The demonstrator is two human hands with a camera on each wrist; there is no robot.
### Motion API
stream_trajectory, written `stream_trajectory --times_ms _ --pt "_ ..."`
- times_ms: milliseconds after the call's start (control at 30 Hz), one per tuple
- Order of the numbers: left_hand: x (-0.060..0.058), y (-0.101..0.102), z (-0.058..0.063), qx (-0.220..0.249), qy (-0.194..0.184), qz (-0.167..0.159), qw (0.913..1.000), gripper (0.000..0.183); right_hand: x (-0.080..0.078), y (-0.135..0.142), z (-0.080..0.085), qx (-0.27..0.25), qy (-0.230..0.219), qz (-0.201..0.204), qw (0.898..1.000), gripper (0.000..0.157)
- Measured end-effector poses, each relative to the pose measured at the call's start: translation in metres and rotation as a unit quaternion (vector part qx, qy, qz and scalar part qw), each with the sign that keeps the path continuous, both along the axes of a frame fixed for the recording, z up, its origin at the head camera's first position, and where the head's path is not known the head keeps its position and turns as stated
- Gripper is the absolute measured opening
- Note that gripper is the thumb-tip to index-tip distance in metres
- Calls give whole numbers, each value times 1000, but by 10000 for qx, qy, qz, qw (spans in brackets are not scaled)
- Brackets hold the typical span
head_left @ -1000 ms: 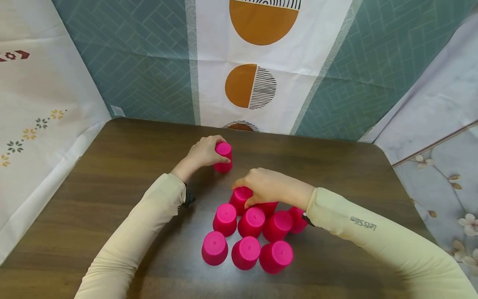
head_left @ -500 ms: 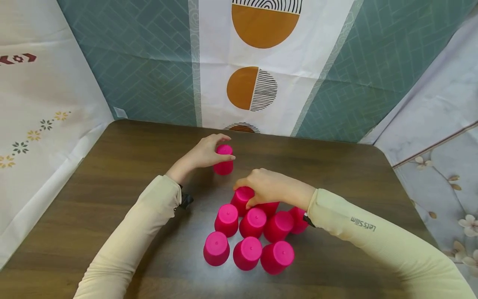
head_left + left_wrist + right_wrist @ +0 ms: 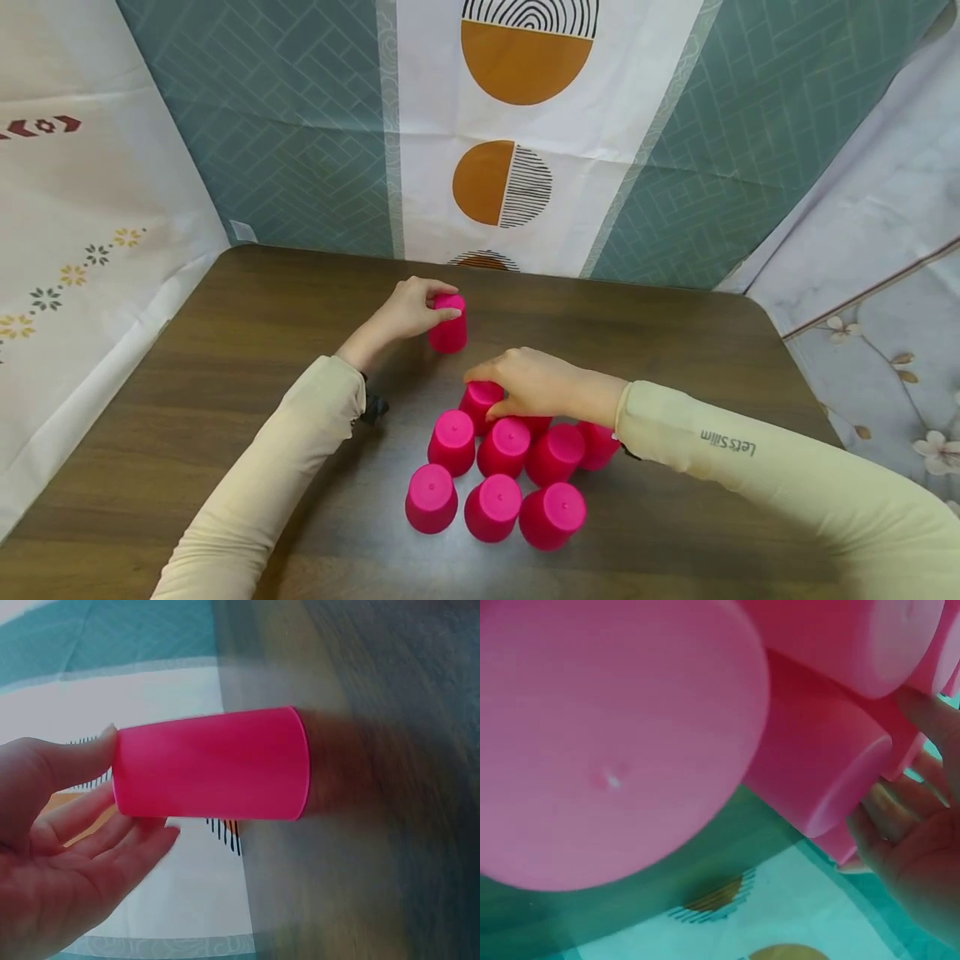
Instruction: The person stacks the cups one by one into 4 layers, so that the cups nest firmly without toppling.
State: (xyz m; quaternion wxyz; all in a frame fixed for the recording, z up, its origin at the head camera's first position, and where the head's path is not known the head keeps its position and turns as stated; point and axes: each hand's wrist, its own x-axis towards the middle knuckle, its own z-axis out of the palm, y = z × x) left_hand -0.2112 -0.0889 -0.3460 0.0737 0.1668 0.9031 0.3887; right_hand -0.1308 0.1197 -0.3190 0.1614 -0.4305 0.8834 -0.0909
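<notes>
Drawn in slightly since the earlier frame, my left hand [image 3: 408, 310] curves round the lone pink cup [image 3: 447, 336] at upper centre; my right hand [image 3: 532, 382] holds a second cup [image 3: 477, 403] in the central cluster [image 3: 504, 450]. Progress appears early: one cup apart, nine clustered.

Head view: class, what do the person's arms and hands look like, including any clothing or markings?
The left sleeve and right sleeve are pale cream; the right bears dark lettering. A small black item shows at the left wrist. The left hand and right hand are gloveless.
</notes>
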Motion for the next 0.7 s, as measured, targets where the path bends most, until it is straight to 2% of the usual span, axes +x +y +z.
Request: stream_trajectory --times_ms 167,300,500,700 --pt "-1 2 2 -98 -115 276 9995 40 -1 5 1 5 409 286 9988 58" --pt "-3 6 7 -290 -202 306 9989 40 -7 13 10 -208 785 234 9964 59" --pt "-4 7 10 -389 -217 415 9981 41 -27 23 23 -598 1156 -141 9914 56" --pt "-1 9 9 -455 -184 329 9983 41 -42 30 13 -764 908 -642 9909 59"
